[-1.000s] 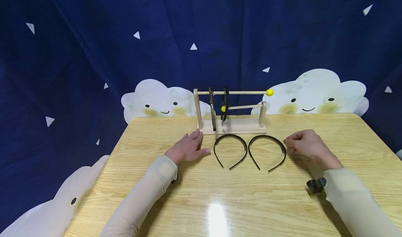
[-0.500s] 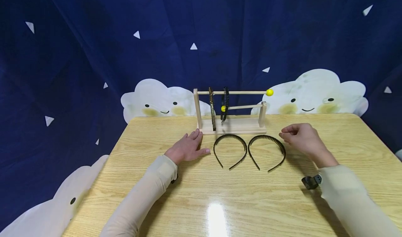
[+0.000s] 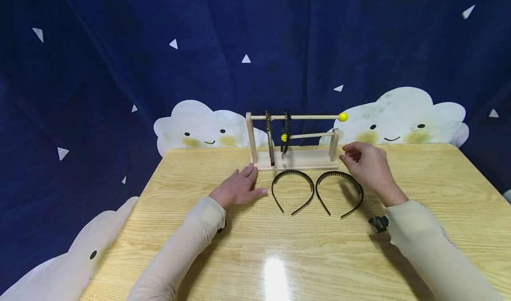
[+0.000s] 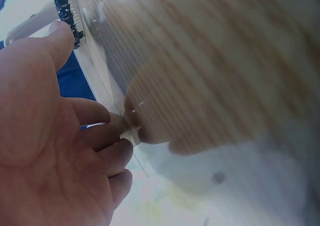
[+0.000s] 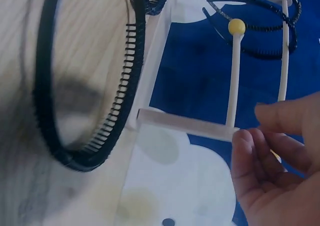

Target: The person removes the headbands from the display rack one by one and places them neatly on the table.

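Note:
A wooden headband stand stands at the back of the table. On its upper rod hang a gold-and-black headband and a black toothed headband. Two more black toothed headbands, a left one and a right one, lie side by side before the stand. My left hand lies with fingers extended, fingertips at the base's left end. My right hand is raised beside the right post, fingers loosely bent and holding nothing; in the right wrist view its fingertips overlap the post, contact unclear.
A yellow ball caps the upper rod's free right end; another yellow ball caps the lower rod. A dark blue curtain with white cloud shapes hangs behind the wooden table.
My right hand has moved left and farther back, from beside the right headband to the stand's right post. The left hand and the headbands have stayed put.

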